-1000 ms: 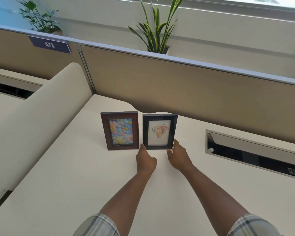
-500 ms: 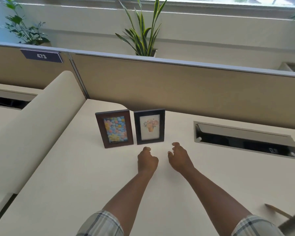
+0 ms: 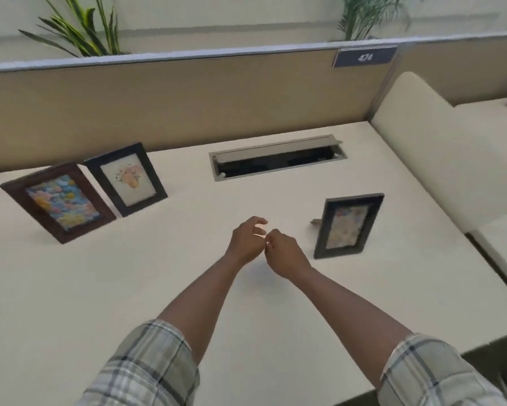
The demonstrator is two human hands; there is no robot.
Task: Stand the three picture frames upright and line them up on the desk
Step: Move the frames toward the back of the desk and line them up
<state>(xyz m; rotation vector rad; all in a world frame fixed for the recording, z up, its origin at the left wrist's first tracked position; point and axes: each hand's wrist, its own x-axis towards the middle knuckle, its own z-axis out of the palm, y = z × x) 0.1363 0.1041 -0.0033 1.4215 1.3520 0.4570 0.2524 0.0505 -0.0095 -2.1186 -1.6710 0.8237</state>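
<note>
Three picture frames stand upright on the cream desk [image 3: 100,288]. A brown frame [image 3: 58,202] with a colourful picture is at the far left, and a black frame [image 3: 126,178] with a flower picture stands touching its right side. A third black frame [image 3: 348,225] stands alone at the right on its back prop. My left hand [image 3: 246,240] and my right hand [image 3: 284,250] hover side by side over the desk's middle, just left of the third frame. Both hold nothing, with fingers loosely curled and apart.
A grey cable hatch [image 3: 275,156] is set into the desk behind my hands. A tan partition [image 3: 187,95] with a blue number plate [image 3: 365,57] runs along the back. A cream side divider [image 3: 439,148] bounds the right. Plants [image 3: 79,27] rise behind the partition.
My hands let go of the flower frame and drew back and rightward. The view swung right, bringing the third frame and the right divider into sight.
</note>
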